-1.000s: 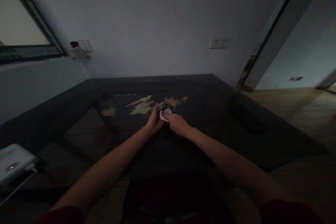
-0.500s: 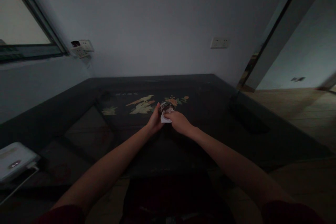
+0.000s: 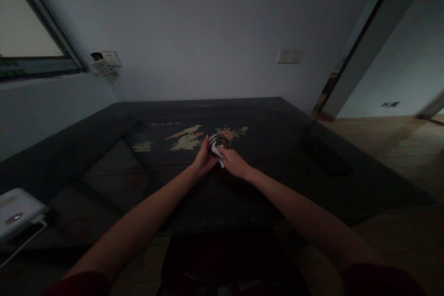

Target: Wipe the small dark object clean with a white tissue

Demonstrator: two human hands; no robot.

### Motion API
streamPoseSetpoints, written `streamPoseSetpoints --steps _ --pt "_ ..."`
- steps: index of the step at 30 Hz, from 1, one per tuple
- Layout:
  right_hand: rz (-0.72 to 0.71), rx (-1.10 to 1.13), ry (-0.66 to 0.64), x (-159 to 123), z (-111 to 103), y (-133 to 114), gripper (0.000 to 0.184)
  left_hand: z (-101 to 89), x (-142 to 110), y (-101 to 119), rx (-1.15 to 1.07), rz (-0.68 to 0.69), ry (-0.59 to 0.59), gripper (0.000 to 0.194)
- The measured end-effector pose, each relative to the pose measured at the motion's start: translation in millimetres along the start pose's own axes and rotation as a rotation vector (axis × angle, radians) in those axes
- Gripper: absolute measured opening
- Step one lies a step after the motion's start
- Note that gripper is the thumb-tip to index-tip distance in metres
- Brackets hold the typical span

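Observation:
My left hand (image 3: 204, 158) is wrapped round the left side of a small round, glassy vessel (image 3: 218, 138) with a dark rim, held over the dark tabletop (image 3: 194, 199). It is too dim to tell whether this is a cup or a bowl. Between the fingers and thumb of my right hand (image 3: 235, 163) is a white tissue (image 3: 221, 163), pressed against the near side of the vessel at its rim. Part of the vessel is hidden by the tissue and both hands.
Bird and flower pictures (image 3: 185, 138) decorate the tabletop. A white box (image 3: 19, 215) with a cable lies at the left edge. A dark flat object (image 3: 328, 155) is at the right. Sockets (image 3: 289, 56) sit on the wall behind.
My right hand has shifted slightly left and down, and the tissue now looks narrower and more folded. Both hands keep hold of the same things. The view has moved slightly.

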State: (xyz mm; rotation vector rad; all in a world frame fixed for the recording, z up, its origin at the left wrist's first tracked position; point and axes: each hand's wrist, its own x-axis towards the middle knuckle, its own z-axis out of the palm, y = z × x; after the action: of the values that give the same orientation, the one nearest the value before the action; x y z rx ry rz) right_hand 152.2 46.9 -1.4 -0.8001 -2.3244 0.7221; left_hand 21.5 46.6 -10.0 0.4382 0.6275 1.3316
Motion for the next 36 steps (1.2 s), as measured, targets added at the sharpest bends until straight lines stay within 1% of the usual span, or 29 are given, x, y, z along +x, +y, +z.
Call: streamPoseSetpoints --steps 4,7,9,12,15,18,21,23,25,26,27,29,33,36 --pt "-0.102 -0.399 -0.115 -2 -8 -6 0.038 -0.8 2 1 -0.002 -0.029 0.011 0.046" --pt "-0.192 -0.627 -0.115 1 -9 -7 0.036 0.2 1 1 -0.018 -0.065 0.014 0.045" --pt "-0.212 -0.702 -0.081 2 -7 -8 0.036 1.1 1 1 -0.014 -0.075 0.012 0.046" --pt "-0.165 -0.685 -0.069 0 -5 -10 0.037 1.5 0 1 0.007 -0.088 0.010 0.048" --pt "-0.046 -0.502 -0.087 -3 -6 -9 0.039 -0.5 2 0 0.024 -0.061 -0.006 0.047" --pt "0.036 -0.166 -0.060 -2 -5 -5 0.042 -3.1 3 -1 0.035 -0.003 -0.028 0.044" --pt "0.123 0.293 0.032 4 3 2 0.042 -2.1 1 -2 0.027 0.022 -0.002 0.043" --pt "0.197 0.606 0.135 9 11 7 0.046 0.8 -1 -1 0.021 0.019 0.008 0.042" --pt "0.227 0.793 0.209 11 17 11 0.048 4.1 -4 -1 0.016 0.011 -0.001 0.041" --pt "0.233 0.822 0.230 12 19 12 0.047 5.4 -5 0 0.014 0.005 -0.005 0.042" --pt "0.236 0.803 0.234 12 19 13 0.046 6.1 -5 0 0.013 -0.001 -0.004 0.043" --pt "0.216 0.639 0.198 9 15 12 0.041 5.9 -5 0 0.013 -0.007 0.003 0.046" --pt "0.068 0.139 0.037 2 -2 4 0.035 0.5 0 -1 0.013 0.010 0.003 0.046" --pt "0.006 -0.191 -0.075 -2 -11 -4 0.036 -2.7 3 -2 0.019 0.010 -0.020 0.047"
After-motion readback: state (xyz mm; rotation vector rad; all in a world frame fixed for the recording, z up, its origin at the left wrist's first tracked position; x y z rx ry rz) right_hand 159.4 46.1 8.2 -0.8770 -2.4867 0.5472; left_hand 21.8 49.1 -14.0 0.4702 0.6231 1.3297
